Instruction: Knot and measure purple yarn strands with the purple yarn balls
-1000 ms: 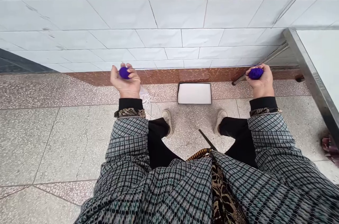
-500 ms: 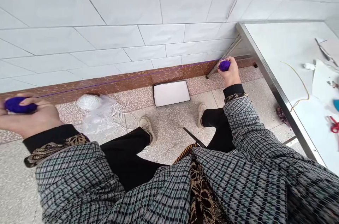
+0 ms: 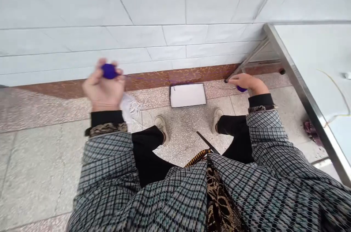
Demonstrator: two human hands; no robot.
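On the left, my left hand (image 3: 105, 87), palm up, has its fingers curled round a ball of purple yarn (image 3: 109, 71). My right hand (image 3: 248, 82) is turned palm down and holds a second ball of purple yarn (image 3: 241, 88), mostly hidden under the fingers. A thin purple strand (image 3: 153, 78) runs between the two balls in front of the wall base, blurred and sagging a little. Below the strand, a white shallow box with dark edges (image 3: 188, 95) lies on the floor between my feet and the wall.
Beside my left wrist, white cord in a plastic bag (image 3: 131, 109) lies on the floor, partly covered by my arm. A metal-edged table (image 3: 297, 78) stands to the right, with a yellow cord (image 3: 336, 87) on it. A tiled wall (image 3: 170, 9) rises in front.
My left hand has moved inward and up with its yarn ball, closer to the right one. The right hand has turned palm down and lowered slightly. The strand has gone from taut to slacker.
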